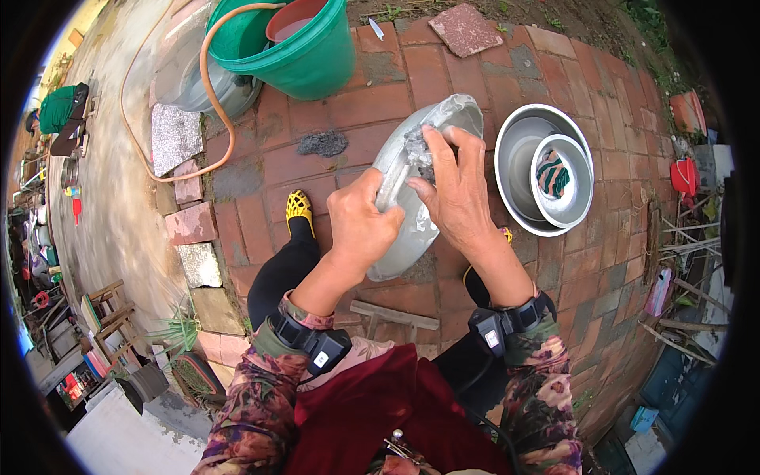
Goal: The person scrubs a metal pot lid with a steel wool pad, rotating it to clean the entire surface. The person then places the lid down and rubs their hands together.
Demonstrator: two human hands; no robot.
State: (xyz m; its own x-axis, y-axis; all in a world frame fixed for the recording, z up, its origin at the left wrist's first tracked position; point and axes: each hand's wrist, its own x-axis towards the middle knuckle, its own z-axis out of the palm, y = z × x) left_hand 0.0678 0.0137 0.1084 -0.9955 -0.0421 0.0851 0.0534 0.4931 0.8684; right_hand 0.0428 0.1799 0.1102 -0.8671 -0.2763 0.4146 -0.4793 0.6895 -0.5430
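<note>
A grey metal basin is tilted up on its edge in front of me, above the brick paving. My left hand is closed around its near rim, thumb and fingers on either side. At the upper part of the rim my right hand presses a wad of grey scouring material, partly hidden under the fingers. To the left on the bricks lies a dark grey scouring pad. On the right sits a larger metal basin with a smaller metal bowl inside, holding a striped green and tan cloth.
A green bucket holding a red-brown tub stands at upper left. An orange hose loops over its rim to the ground. Behind the hose is a clear basin. A knife blade and a loose paving slab lie farther off.
</note>
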